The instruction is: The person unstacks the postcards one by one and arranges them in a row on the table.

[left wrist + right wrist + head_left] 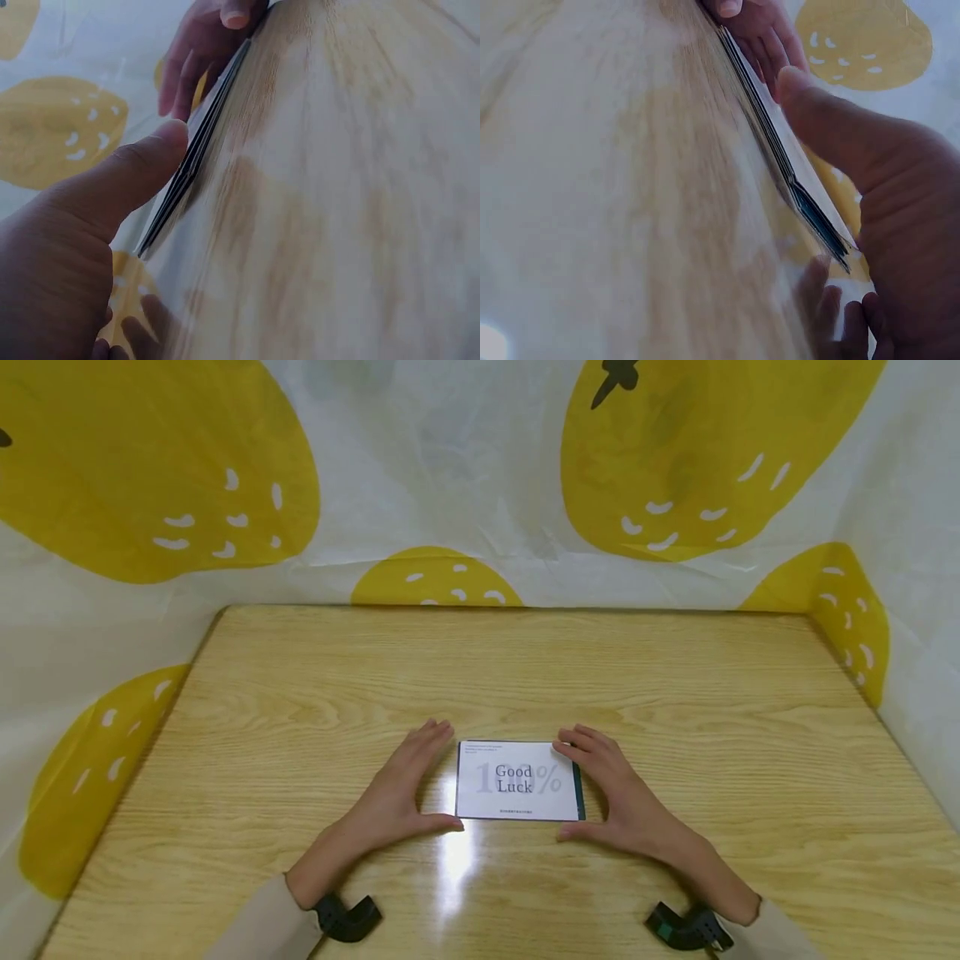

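A thin folded card (517, 802) with "Good Luck" printed over a pale "100%" lies face up on the wooden table. Its right edge shows a dark green strip, and the right wrist view reveals layers of the card (829, 225) parted at one end. My left hand (386, 797) stands at the card's left side, thumb by the lower left corner and fingers extended past the upper left. On the other side is my right hand (618, 789), its fingertips overlapping the upper right corner in the head view and its thumb near the lower edge. Both hands are spread, with relaxed fingers.
The wooden table (525, 677) has a glossy surface with a bright reflection below the card. White cloth (450, 460) with big yellow fruit prints hangs along the back and sides. Black bands (348, 920) sit on both wrists, beside beige sleeves.
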{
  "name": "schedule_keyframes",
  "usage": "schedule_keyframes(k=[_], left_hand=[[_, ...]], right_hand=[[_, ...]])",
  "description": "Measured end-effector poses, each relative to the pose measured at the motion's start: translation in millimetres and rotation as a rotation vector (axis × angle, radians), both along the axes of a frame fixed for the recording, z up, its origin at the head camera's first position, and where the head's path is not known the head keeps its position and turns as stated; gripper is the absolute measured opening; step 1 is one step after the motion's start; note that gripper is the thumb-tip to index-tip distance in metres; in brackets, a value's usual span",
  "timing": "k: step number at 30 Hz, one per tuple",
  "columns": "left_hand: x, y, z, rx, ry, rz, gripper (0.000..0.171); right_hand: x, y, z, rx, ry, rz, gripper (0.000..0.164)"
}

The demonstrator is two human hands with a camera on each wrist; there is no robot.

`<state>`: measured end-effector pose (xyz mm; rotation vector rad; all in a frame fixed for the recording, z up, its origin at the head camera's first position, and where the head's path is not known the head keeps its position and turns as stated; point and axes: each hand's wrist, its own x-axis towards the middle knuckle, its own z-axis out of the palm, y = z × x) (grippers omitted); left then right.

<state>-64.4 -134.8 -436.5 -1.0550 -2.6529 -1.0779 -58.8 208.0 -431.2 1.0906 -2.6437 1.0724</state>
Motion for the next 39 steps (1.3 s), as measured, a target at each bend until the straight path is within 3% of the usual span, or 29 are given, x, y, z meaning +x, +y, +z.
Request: schedule_keyframes(k=[17, 39], left_hand=[[0.0, 15, -0.6, -0.09, 0.06, -0.014, 0.11], [0.8, 15, -1.7, -0.068, 0.07, -0.016, 0.108]], right_hand=[[0.6, 0, -2.3, 0.066, 0.043, -0.012, 0.094], [2.9, -1, 2.0, -0.005, -0.025, 0.001, 0.092]])
